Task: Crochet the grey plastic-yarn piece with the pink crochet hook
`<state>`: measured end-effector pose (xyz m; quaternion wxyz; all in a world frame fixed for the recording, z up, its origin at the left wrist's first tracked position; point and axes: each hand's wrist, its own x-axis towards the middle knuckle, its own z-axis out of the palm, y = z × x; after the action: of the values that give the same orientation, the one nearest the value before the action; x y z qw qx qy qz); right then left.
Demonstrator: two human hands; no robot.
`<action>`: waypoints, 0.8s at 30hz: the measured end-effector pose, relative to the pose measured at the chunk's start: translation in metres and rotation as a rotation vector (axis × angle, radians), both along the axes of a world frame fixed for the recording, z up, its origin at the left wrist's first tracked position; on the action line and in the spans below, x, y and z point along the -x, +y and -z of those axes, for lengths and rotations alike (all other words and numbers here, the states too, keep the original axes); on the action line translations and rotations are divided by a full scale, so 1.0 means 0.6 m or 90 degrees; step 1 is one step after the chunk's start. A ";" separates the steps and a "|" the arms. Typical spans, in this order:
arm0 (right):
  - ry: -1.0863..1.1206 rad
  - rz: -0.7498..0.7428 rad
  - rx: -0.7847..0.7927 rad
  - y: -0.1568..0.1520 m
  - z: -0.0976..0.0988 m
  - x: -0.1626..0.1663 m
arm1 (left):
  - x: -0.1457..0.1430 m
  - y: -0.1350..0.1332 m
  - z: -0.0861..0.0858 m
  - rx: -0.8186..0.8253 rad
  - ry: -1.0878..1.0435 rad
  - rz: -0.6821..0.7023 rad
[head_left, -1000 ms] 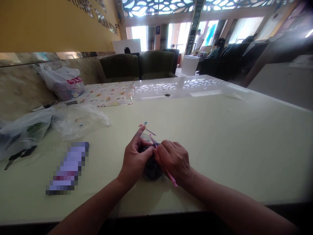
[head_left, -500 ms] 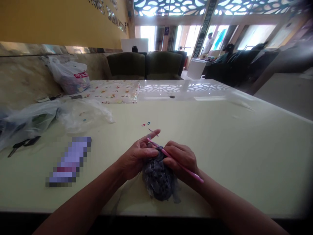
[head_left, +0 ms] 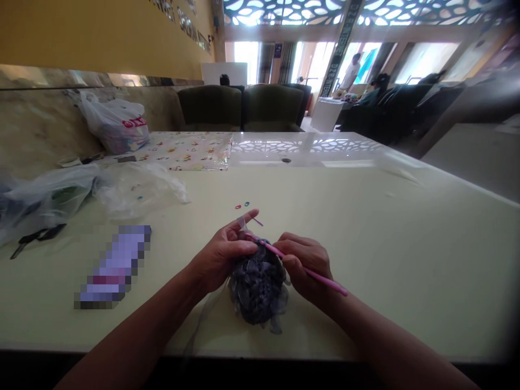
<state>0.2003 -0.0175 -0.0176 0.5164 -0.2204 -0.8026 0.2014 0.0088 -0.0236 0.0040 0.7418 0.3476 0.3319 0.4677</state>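
A dark grey crocheted piece with ruffled, translucent ribbon loops hangs between my hands above the table. My left hand pinches its top edge with the thumb, index finger stretched out and a strand of grey ribbon running over it. In my right hand is a pink crochet hook, its tip at the top edge of the piece. A thin ribbon tail trails down toward the table's front edge. Just beyond lie a small purple needle-like stick, a red stitch marker and a blue stitch marker.
To the left lie a blurred-out purple phone-like object, black-handled scissors and clear plastic bags. A filled white bag stands by the wall. Green chairs face the far end of the table. People are in the background.
The crocheted piece has shifted slightly left and up with my left hand. The hook's handle end has swung a little right. A person in the background has moved slightly.
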 end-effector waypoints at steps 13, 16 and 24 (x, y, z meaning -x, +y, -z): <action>0.023 -0.001 0.181 0.009 -0.007 -0.016 | 0.019 0.016 -0.010 -0.212 0.267 -0.067; 0.013 0.006 0.202 0.010 -0.009 -0.018 | 0.019 0.015 -0.009 -0.236 0.295 -0.072; 0.004 0.035 0.058 0.006 -0.005 -0.009 | 0.019 0.019 0.002 -0.279 0.327 -0.095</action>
<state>0.2059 -0.0140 -0.0148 0.5139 -0.2653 -0.7843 0.2243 -0.0024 -0.0121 0.0025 0.5055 0.5796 0.4241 0.4782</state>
